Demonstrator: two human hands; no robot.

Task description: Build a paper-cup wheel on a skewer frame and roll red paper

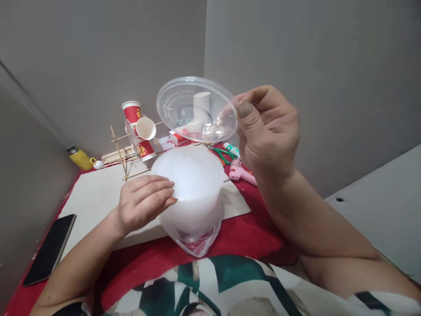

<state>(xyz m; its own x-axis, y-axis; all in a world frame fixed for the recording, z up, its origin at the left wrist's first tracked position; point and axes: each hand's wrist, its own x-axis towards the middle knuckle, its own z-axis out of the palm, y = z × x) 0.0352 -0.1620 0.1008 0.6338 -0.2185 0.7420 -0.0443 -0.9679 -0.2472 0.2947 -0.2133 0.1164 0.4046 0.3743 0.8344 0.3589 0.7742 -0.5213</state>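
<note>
My right hand (268,127) is raised, pinching the rim of a clear round plastic lid (171,109) between thumb and fingers. The lid is tilted, and things behind it show through. Below it stands a translucent white round plastic stack (197,175), its lower part in a crinkled clear plastic bag (200,243). Against the left side of this stack lies my left hand (146,199), its fingers together and curved onto the surface; the thumb is hidden.
Behind stand red-and-white paper cups (132,113) on a wooden-stick frame (123,160). A white board (88,197) lies on the red cloth (259,232). A phone (49,250) and a yellow bottle (80,159) are left; a pink glue gun (241,173) and green-handled scissors (223,154) are right.
</note>
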